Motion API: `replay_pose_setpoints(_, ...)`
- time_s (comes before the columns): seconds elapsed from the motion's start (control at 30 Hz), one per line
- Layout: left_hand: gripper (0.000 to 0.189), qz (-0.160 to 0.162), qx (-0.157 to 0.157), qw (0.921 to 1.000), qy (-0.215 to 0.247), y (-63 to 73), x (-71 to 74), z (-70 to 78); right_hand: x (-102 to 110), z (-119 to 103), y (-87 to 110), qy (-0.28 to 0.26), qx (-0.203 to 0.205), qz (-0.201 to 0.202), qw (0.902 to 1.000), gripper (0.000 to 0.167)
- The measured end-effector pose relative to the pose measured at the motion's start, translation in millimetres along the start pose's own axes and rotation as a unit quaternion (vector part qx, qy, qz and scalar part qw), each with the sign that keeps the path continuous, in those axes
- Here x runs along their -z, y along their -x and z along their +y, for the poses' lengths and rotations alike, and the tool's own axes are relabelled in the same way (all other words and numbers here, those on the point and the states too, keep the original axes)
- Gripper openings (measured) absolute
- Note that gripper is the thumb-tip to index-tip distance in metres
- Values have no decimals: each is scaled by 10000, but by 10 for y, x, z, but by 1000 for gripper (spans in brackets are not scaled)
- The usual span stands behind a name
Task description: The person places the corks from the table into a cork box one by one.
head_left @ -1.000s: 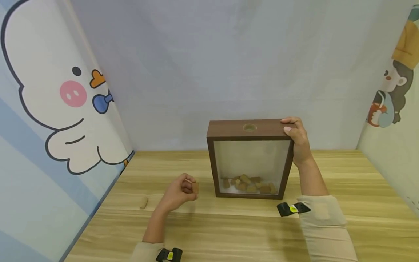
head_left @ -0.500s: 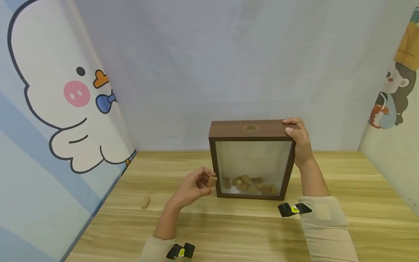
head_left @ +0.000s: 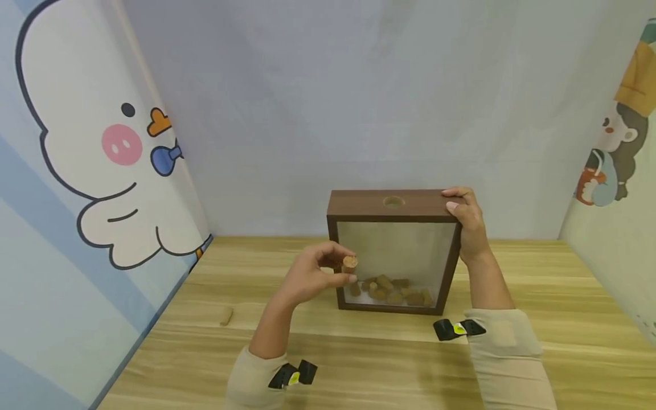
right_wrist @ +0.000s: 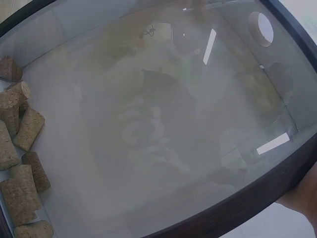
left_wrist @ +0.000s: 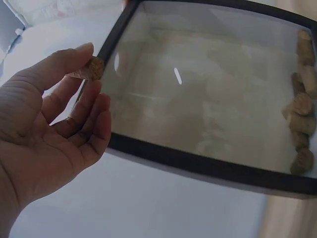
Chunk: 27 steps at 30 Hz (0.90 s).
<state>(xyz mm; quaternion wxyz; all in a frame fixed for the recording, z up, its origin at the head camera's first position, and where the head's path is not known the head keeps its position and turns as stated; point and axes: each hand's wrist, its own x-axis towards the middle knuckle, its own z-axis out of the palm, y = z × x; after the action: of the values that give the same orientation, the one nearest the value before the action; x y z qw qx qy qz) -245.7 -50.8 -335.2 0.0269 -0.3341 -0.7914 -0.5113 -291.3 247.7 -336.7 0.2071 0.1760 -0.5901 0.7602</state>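
Observation:
My left hand (head_left: 314,274) pinches a cork (head_left: 350,262) between thumb and fingers, in front of the left side of a dark wooden box frame (head_left: 359,203). In the left wrist view the held cork (left_wrist: 93,68) shows at the fingertips, close to the frame's edge. The upright frame has a clear front pane and a round hole (head_left: 394,201) in its top. Several corks (right_wrist: 29,129) lie at the bottom inside. My right hand (head_left: 468,225) grips the frame's top right corner, thumb on the top face; in the right wrist view only a bit of it shows.
A loose cork (head_left: 226,316) lies on the wood-grain table (head_left: 169,353) to the left. Behind stands a pale grey backdrop (head_left: 287,114). Printed cartoon panels flank the table on the left and right.
My left hand has moved right and a little up with the cork, from beside the frame to in front of its left edge. The right hand keeps its grip on the frame.

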Motion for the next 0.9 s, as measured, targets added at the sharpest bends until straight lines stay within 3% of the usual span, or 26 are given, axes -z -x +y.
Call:
replay_pose_setpoints(0.1, 30, 105, -288, 9995, -46, -55, 3, 212, -1, 5, -1, -4, -11, 27, 10000, 19)
replay_pose_setpoints(0.17, 31, 199, -435, 9988, -40, -106, -3, 275, 1, 7, -8, 2, -21, 52, 10000, 19)
replay_pose_setpoints(0.33, 34, 357, -628, 9972, 213, -245, -35, 256, -1, 11, -19, 23, -60, 47, 10000, 19)
replay_pose_setpoints(0.53, 32, 625, -845, 9928, 575, -445, -55, 436, 3, 9, -19, 79, -23, 111, 9999, 19)
replay_pose_setpoints(0.7, 31, 941, -335, 9935, 544, -662, -62, 546, 7, 8, -24, 67, -12, 127, 9999, 19)
replay_pose_setpoints(0.9, 34, 1081, 338, 9931, 299, -911, -79, 562, -12, 22, -17, -45, -31, 117, 9999, 18)
